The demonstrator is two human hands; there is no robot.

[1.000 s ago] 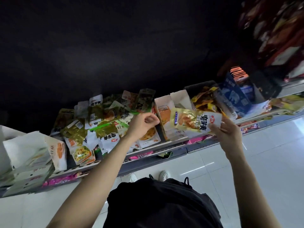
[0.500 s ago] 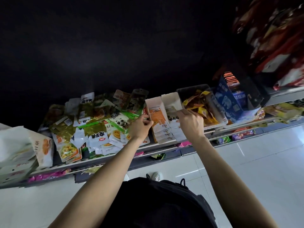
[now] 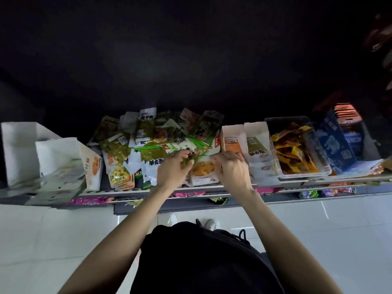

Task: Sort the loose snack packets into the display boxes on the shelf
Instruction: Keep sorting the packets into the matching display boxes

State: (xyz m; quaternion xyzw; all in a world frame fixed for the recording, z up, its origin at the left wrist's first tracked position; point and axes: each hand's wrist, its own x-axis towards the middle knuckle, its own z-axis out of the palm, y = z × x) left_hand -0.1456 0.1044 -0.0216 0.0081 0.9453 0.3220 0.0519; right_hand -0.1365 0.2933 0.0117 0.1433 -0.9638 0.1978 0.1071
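Both hands, left (image 3: 172,170) pinching a green packet (image 3: 194,159), right (image 3: 231,171) grip unclear, dig through the pile (image 3: 135,145); boxes (image 3: 244,143) part-filled, most packets unsorted.

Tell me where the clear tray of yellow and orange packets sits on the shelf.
In the head view, the clear tray sits right of centre on the shelf, between the open white display boxes and the blue box.
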